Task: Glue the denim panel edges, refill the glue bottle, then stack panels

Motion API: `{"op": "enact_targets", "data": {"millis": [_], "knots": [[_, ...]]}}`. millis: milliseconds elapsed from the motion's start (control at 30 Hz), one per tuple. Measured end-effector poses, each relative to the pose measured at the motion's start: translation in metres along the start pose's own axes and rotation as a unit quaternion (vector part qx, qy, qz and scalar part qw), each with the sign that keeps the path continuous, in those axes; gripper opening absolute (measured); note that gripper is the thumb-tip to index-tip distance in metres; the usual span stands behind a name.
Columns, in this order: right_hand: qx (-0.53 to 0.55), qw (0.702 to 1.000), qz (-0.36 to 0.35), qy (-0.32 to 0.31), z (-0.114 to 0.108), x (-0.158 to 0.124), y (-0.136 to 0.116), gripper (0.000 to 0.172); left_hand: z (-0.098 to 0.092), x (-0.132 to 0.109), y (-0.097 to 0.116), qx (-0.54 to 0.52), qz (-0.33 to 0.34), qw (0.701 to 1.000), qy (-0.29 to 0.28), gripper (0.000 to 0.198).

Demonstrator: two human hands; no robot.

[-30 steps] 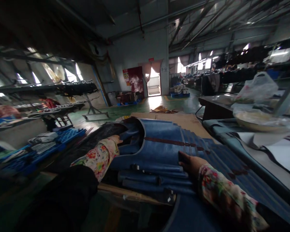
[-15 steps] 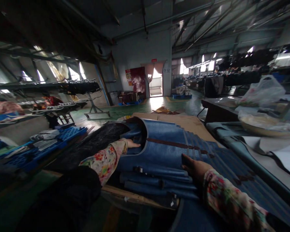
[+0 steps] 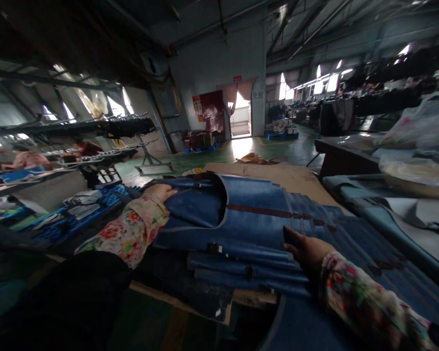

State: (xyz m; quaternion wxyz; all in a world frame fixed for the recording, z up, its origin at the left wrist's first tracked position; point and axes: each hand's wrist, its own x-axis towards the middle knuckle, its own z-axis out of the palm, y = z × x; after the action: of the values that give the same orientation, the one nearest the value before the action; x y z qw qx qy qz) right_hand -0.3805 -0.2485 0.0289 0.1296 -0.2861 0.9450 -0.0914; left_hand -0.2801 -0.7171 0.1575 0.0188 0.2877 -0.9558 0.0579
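Note:
A long overlapping row of blue leather-like pieces (image 3: pixel 256 193) with brown strips lies in front of me, fanned out to the right. My left hand (image 3: pixel 161 192) is at the far left end, on a blue flap (image 3: pixel 195 207) beside the curved edge of the top piece; its fingertips point right, and their grip is hard to make out. My right hand (image 3: pixel 309 247) is at the near edge of the row, its dark-covered thumb or finger raised apart from the others, with nothing visible held. Rolled blue straps (image 3: pixel 223 272) with dark buckles hang between the hands.
Cardboard (image 3: pixel 278 171) lies behind the pieces. To the right are a bench (image 3: pixel 346 155), a plastic bag (image 3: pixel 420 122) and a bowl (image 3: pixel 406 183). A blue pallet (image 3: pixel 109 195) with stacked pieces is at left. People sit farther left, and a wheeled rack (image 3: pixel 148 158) stands behind.
My left hand has moved left, out of the curved opening, and the blue flap there now lies spread out flatter. My right hand stays at the row's near edge. The view has shifted slightly.

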Motion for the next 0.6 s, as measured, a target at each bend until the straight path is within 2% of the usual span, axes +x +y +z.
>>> {"op": "enact_targets", "data": {"millis": [67, 133, 200, 300, 400, 600], "knots": [[0.002, 1.0, 0.001, -0.005, 0.0, 0.0, 0.0, 0.062, 0.015, -0.011, -0.035, 0.011, -0.042, 0.999, -0.015, 0.039], [0.004, 1.0, 0.006, -0.006, -0.001, -0.001, -0.001, 0.061, 0.038, -0.026, -0.06, 0.005, -0.063, 0.997, -0.036, 0.039], [0.001, 1.0, 0.01, -0.005, 0.0, 0.0, -0.001, 0.061, 0.064, -0.039, -0.072, -0.009, -0.066, 0.997, -0.05, 0.036], [-0.005, 1.0, 0.005, -0.008, 0.001, 0.001, 0.0, 0.061, 0.088, -0.043, -0.071, -0.022, -0.075, 0.997, -0.027, 0.034], [-0.003, 1.0, -0.001, -0.008, 0.004, 0.003, 0.002, 0.062, 0.087, -0.03, -0.061, -0.036, -0.076, 0.996, -0.01, 0.043], [-0.001, 1.0, 0.004, -0.006, 0.006, 0.002, 0.004, 0.06, 0.069, -0.005, -0.038, -0.06, -0.117, 0.985, -0.11, 0.042]]}}
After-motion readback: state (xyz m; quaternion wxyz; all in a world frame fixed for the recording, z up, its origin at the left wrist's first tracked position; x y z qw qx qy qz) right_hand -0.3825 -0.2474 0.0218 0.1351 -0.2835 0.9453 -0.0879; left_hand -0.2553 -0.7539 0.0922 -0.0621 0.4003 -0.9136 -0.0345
